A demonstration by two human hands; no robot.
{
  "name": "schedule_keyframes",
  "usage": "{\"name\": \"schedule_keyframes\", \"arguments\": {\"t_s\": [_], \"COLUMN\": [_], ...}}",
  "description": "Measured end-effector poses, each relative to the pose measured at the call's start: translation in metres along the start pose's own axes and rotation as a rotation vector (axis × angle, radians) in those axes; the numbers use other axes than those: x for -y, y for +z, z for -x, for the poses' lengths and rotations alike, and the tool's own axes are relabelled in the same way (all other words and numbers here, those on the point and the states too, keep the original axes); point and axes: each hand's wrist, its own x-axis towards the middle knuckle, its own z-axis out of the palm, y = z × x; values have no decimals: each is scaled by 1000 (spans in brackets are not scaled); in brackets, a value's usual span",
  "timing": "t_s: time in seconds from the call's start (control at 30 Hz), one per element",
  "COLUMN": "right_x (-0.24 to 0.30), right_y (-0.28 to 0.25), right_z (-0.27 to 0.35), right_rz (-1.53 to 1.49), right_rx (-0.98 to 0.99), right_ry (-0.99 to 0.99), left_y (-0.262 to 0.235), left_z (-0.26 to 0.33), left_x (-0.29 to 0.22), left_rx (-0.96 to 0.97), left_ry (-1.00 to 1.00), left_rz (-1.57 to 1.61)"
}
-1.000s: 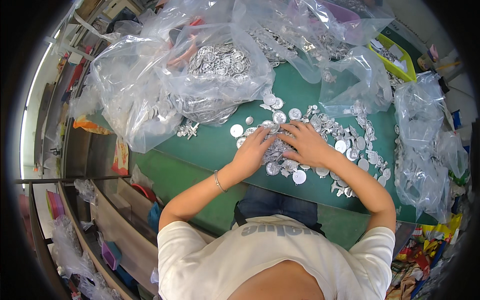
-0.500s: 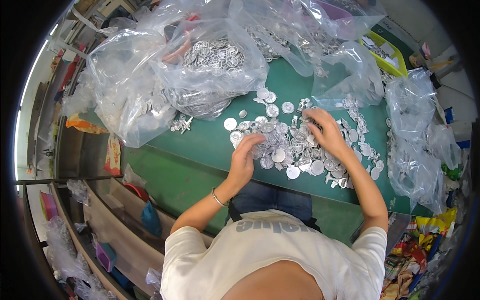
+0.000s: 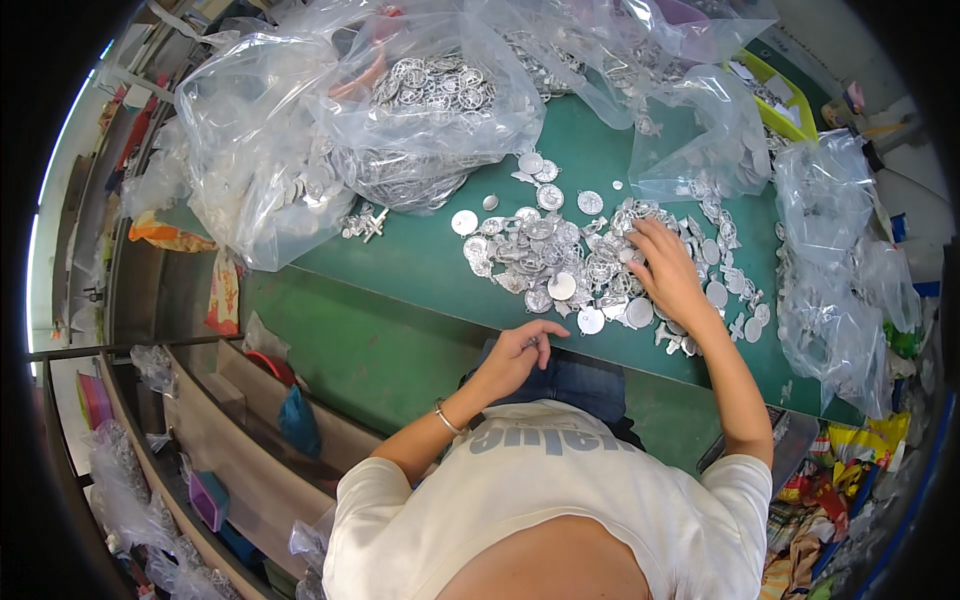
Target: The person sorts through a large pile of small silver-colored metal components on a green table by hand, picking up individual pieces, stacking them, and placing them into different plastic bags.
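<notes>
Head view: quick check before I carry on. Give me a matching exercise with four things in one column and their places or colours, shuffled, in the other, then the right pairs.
Things
1. left hand
2. right hand
3. cross-shaped piece
4. tray at the upper right

Places and colours
A. yellow-green
B. left of the pile of metal pieces, beside a clear bag
C. at the near edge of the green table, off the pile
D. fingers on the pile's right part

Pairs: 1-C, 2-D, 3-B, 4-A
</notes>
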Motion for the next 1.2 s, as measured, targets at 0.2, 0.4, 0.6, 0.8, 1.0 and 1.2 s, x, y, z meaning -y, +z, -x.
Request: {"name": "schedule_keyframes", "arguments": {"t_s": [0.2,0.4,0.6,0.8,1.0,1.2], "right_x": [45,40,-60,-13,-28,-17], "right_y": [-41,4,308,360,343,334], "right_z": [71,186,383,334,291,280], "right_rz": [-369,-1274,-1212,-879,-751,-621], "right_rx": [-81,777,504,656,638,586], "right_ry": [225,630,1462,1426,1421,1283], "left_y": [-19,-75,-51,-33,-49,-45], "left_z": [29,110,193,207,201,206], "left_x": [49,196,317,316,305,338], "left_rx": [44,-761,-582,-397,-333,-294], "left_ry": [-118,-483,-571,-835,-998,-894], "left_rz": [-68,103,-93,-186,-171,-175]}}
